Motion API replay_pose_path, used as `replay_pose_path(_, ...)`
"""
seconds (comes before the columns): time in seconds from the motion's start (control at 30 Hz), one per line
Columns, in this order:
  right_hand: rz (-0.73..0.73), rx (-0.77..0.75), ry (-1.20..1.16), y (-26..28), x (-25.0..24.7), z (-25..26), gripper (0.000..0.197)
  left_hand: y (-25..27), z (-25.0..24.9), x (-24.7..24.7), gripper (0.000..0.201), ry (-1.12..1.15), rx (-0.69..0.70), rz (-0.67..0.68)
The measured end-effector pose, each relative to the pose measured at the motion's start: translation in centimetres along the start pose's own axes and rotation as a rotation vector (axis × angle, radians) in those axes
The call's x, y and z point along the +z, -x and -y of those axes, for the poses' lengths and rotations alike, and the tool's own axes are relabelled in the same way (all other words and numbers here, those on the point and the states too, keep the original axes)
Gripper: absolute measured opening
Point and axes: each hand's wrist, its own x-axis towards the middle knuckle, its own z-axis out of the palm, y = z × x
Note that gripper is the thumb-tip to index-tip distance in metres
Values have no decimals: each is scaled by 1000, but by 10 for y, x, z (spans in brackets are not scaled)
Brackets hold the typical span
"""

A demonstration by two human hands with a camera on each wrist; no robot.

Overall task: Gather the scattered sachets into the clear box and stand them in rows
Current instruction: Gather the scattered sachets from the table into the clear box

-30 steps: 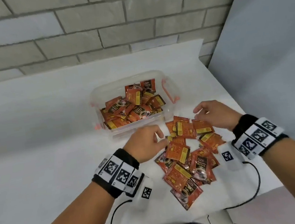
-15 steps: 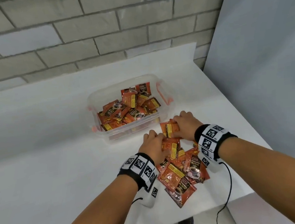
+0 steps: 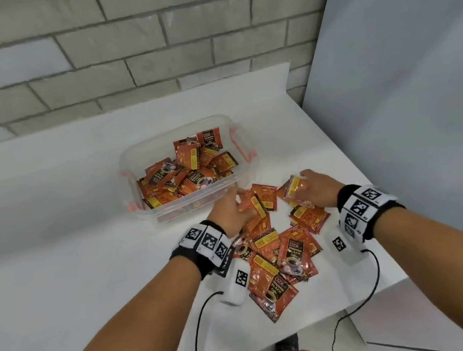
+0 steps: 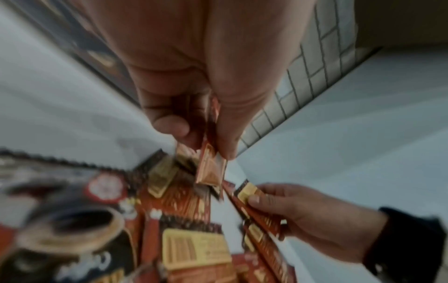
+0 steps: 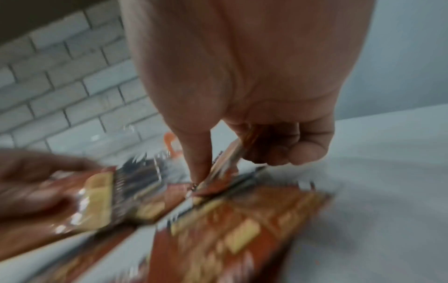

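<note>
Sitting near the far right corner of the white desk (image 3: 57, 224), the clear box (image 3: 239, 157) has a messy heap of orange sachets lying flat inside. Just in front of it, the left hand (image 3: 230, 213) pinches a few sachets (image 3: 258, 204), and the right hand (image 3: 317, 191) pinches its own small bunch (image 3: 294, 190). More loose sachets (image 3: 275, 262) lie between the wrists, close to the desk's near edge. Lots of bare desk is on the left.
</note>
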Motion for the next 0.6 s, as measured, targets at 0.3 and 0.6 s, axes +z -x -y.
replay_pose_path(0.3,-143,68,97,-8,17,9,72,-40,-36,47,66,-352,-152,-51)
replay_pose_path(0.6,-197,34,-628,1,-4,-23,52,-48,-39,51,74,-430,-124,47)
